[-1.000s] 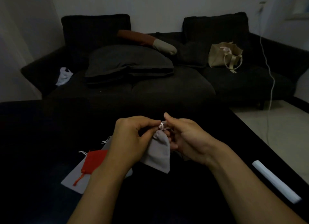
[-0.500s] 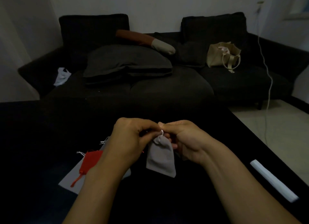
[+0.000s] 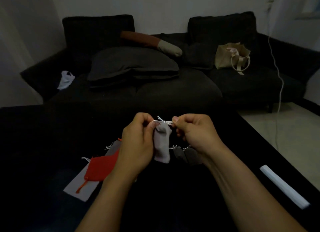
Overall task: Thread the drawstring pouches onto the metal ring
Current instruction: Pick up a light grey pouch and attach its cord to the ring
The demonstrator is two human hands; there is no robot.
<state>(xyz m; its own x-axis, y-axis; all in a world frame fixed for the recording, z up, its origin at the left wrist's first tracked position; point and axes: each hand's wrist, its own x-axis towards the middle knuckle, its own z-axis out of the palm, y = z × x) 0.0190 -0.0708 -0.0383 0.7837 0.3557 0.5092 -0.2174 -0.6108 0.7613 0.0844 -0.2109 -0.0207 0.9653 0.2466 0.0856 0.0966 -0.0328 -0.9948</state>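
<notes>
Two bare hands meet above a black table [image 3: 43, 145], with the light grey pouch [image 3: 162, 143] hanging between them. Furthest left on the table lies a red pouch [image 3: 100, 167] with its orange cord trailing toward the near edge; it rests on a flat pale grey pouch [image 3: 81, 188], and another grey pouch [image 3: 115, 146] pokes out just behind it. The left hand [image 3: 136, 145] comes next, its fingers curled, thumb and forefinger pinching the white drawstring [image 3: 161, 121] at the hanging pouch's gathered neck. That pouch dangles upright from the cord, clear of the table. The right hand [image 3: 194, 133] pinches the cord's other end just beside the neck, fingers curled the same way. The metal ring cannot be made out in this dim view. Below the right hand, two dark grey pouches [image 3: 187, 154] hang or lie close together, touching each other, partly hidden by the wrist. Far right, near the table's edge, lies a white strip [image 3: 284, 186]. Behind the table stands a dark sofa [image 3: 173, 93] holding a beige bag [image 3: 232, 56].
</notes>
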